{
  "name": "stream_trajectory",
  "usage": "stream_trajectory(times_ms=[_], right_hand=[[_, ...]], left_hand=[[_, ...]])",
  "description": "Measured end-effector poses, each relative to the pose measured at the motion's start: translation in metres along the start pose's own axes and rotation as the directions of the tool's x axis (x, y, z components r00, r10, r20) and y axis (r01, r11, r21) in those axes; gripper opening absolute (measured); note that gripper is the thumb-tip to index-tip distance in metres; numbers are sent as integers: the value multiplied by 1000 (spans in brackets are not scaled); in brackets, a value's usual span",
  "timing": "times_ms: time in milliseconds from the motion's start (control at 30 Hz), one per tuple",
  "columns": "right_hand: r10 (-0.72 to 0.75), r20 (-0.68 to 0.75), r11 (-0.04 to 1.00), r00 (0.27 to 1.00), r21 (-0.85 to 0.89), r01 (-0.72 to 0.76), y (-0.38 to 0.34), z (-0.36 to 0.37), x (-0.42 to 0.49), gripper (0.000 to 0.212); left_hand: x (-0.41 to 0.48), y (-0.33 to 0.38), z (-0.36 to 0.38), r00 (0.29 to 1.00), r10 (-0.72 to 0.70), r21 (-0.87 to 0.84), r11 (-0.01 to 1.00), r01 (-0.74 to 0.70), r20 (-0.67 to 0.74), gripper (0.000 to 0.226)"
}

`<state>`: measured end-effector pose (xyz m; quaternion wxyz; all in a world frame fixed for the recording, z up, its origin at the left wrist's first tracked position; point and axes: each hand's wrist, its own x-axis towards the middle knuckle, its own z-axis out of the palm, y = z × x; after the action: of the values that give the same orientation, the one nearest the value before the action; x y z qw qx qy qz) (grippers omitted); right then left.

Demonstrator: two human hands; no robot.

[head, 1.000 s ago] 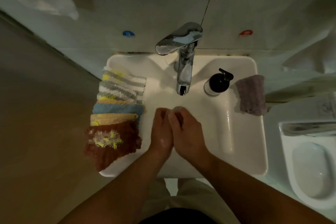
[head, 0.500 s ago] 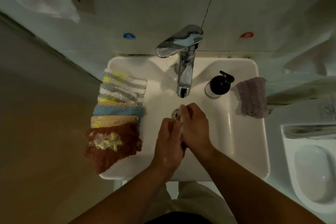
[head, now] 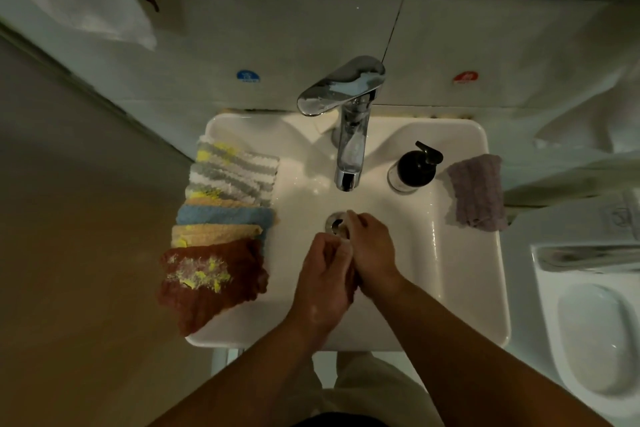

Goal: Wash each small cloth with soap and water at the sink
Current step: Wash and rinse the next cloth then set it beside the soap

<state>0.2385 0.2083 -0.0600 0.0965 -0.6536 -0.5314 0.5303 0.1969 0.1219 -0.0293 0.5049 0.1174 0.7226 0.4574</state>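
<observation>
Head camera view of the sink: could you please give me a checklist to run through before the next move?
1. Faucet running: cannot tell; no stream shows.
2. Soap dispenser upright on the sink rim: ok.
3. Cloth held between left hand and right hand over the drain: cannot tell; the curled fingers hide it.
4. Cloth pile lying on the left rim: ok.
5. Brown cloth fully supported: not ok; it overhangs the sink edge.
6. Purple cloth kept apart on the right rim: ok.
</observation>
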Motion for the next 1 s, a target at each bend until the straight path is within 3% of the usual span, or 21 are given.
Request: stream_trajectory(times_ms=[100, 167, 200, 233, 300, 333, 433, 467, 533, 600, 667, 767, 833, 900, 1000], right_hand=[[-167, 158, 980, 973, -85, 182, 8, 3, -46, 32], [-260, 246, 956, 934, -71, 285, 3, 8, -71, 24], [-292, 228, 944, 929, -87, 318, -1, 9, -71, 22], [-315, 166, 934, 935, -124, 336, -3, 10, -63, 24], [-264, 1, 953, 965, -153, 261, -1, 9, -31, 29], [-189, -46, 974, 981, -137, 181, 0, 6, -14, 30], [-21, 39, 997, 999, -71, 24, 14, 1, -1, 35], [-40, 76, 996, 996, -72, 45, 18, -1, -9, 34], [-165, 116, 976, 979, -121, 179, 21, -2, -38, 30], [-258, 168, 959, 951, -76, 274, 17, -1, -66, 23], [-298, 172, 948, 939, -65, 312, 8, 0, -73, 20], [-251, -12, 960, 968, -128, 248, 2, -4, -36, 29], [-138, -12, 983, 990, -123, 135, 3, -9, -12, 32], [-109, 65, 984, 992, -135, 117, 10, -10, -10, 34], [-216, 150, 964, 965, -122, 235, 11, -9, -45, 28]], left_hand=[[27, 3, -19, 997, -47, 186, 981, 59, -67, 16], [37, 6, -25, 988, -64, 140, 987, 84, -138, 26], [37, 6, -23, 984, -131, 30, 990, 135, -119, 26], [29, 10, -18, 987, -138, 39, 989, 142, -86, 25], [16, 2, -9, 992, -118, 34, 992, 119, -44, 18], [6, 5, -5, 992, -121, -48, 992, 120, -24, 17], [-1, 4, -5, 999, -28, -40, 999, 29, 41, 14], [2, 5, -7, 999, 16, -15, 1000, -15, 38, 12], [16, 4, -11, 991, 70, 64, 996, -63, -111, 10], [30, 5, -17, 976, 64, 171, 985, -28, -210, 13], [32, 3, -16, 990, 17, 206, 979, 12, -139, 24], [7, 8, -6, 990, -133, -43, 990, 131, -46, 20], [-8, 12, -3, 995, -82, -40, 996, 84, 48, 20], [-7, 14, -8, 994, 5, -11, 1000, -4, 106, 17], [20, 15, -18, 997, 0, 34, 999, 3, -77, 11]])
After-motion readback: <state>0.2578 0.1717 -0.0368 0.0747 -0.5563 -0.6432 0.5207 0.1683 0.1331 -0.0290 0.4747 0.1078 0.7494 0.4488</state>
